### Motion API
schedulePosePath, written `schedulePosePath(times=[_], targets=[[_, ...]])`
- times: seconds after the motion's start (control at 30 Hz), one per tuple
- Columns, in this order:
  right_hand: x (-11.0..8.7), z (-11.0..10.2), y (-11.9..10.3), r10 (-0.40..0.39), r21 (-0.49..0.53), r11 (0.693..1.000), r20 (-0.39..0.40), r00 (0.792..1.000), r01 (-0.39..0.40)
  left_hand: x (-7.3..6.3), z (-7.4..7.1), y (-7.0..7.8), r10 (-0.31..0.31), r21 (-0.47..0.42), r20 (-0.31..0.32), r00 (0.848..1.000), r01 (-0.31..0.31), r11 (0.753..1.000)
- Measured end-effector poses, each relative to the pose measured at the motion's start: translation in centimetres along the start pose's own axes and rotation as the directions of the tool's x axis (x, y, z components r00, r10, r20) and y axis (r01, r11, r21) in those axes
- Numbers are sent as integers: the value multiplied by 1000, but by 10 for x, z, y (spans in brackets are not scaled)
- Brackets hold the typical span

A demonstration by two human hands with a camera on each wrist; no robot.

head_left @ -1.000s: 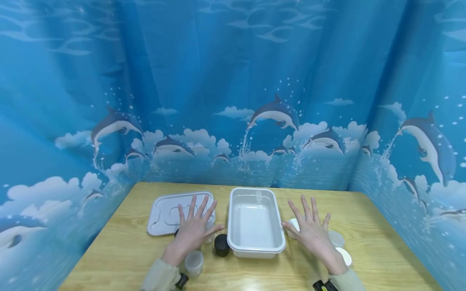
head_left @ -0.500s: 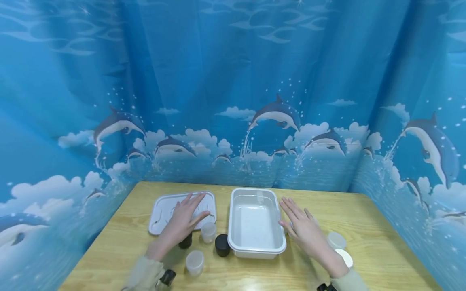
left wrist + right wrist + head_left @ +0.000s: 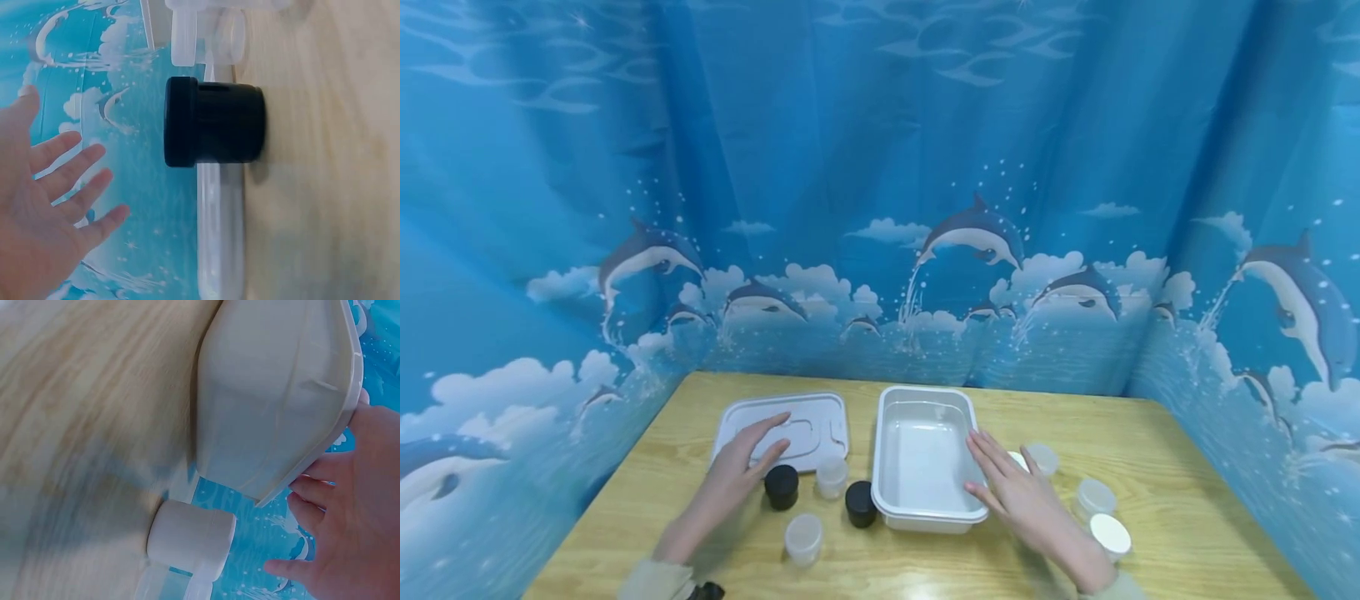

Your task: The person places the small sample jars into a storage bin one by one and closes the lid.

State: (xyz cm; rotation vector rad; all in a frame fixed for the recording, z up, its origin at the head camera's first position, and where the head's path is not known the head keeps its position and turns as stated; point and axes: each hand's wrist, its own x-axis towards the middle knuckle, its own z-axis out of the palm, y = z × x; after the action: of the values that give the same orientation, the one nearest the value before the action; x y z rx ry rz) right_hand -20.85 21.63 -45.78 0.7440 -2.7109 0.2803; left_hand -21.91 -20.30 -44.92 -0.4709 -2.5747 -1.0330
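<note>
My left hand point(image 3: 733, 467) hovers at the near left corner of a white lid point(image 3: 827, 408), fingers spread and holding nothing. Just right of it stands a black lidded jar point(image 3: 781, 487); in the left wrist view a gap separates that jar point(image 3: 215, 122) from the palm. My right hand point(image 3: 1018, 500) lies along the right rim of a white rectangular box point(image 3: 925, 467), fingers fairly straight. The right wrist view has its fingers meeting the rim of this box point(image 3: 269, 394); whether they press cannot be told. A white-capped jar point(image 3: 1017, 460) is partly hidden behind this hand.
Another black jar point(image 3: 861, 504) stands against the box's left side. Two translucent jars, one behind point(image 3: 831, 479) and one in front point(image 3: 803, 537), stand near it. To the right are two translucent jars point(image 3: 1094, 497) and a white-capped jar point(image 3: 1109, 536). A dolphin-print curtain point(image 3: 880, 208) hangs behind the table.
My left hand has drawn back leftward, uncovering the jars near the lid. My right hand has moved slightly left onto the box's rim, its spread fingers coming together.
</note>
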Motion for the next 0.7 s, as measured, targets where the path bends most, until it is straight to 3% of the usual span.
schedulePosePath(times=[0.13,0.3,0.7], targets=[[-1,1,0,0,13,1000,-7,1000,1,-8,-1,-4,-48,-126,11,999,49,991],[-2,0,0,-9,32,999,-15,1000,10,-18,4,-9,-118,-270,86,989,137,953],[-4,-2,-1,-33,45,998,-24,999,34,-27,9,-28,-51,-439,266,963,168,883]])
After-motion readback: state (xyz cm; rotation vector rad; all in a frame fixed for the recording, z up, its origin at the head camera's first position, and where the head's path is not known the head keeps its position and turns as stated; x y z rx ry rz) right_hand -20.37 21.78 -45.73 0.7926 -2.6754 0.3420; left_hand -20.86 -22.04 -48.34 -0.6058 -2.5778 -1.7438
